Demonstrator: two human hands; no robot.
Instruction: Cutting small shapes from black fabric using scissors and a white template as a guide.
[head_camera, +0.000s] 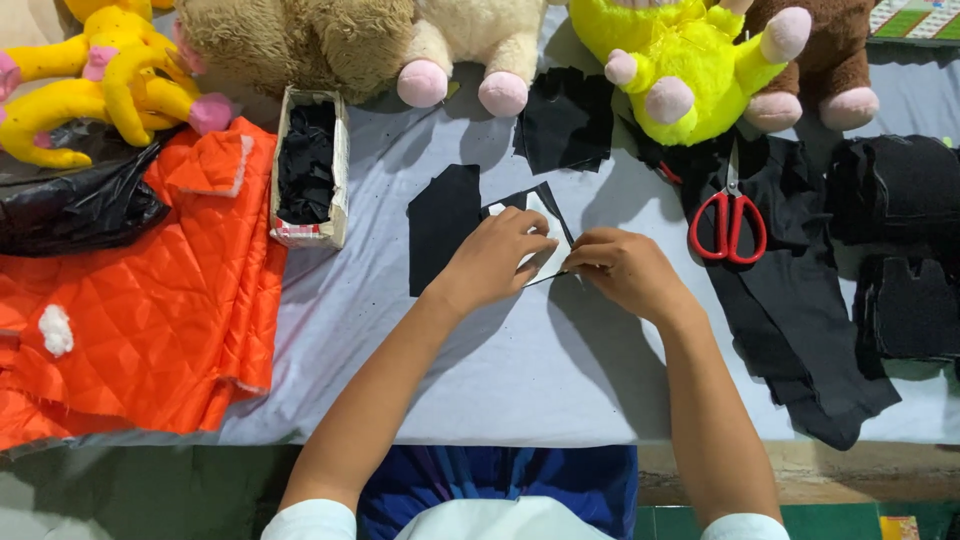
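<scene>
White template (545, 225) mostly hidden under both hands; plush toys (690, 50) cut off by top edge.

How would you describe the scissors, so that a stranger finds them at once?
Start from the yellow plush toy at the table's far edge. Just below it, right of both hands, the scissors lie on black fabric. Their red handles stand out among the dark pieces.

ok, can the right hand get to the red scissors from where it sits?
Probably yes. The right hand rests at the white template's edge, and the red scissors lie in the open on black fabric just to its right, with nothing between them.
</scene>
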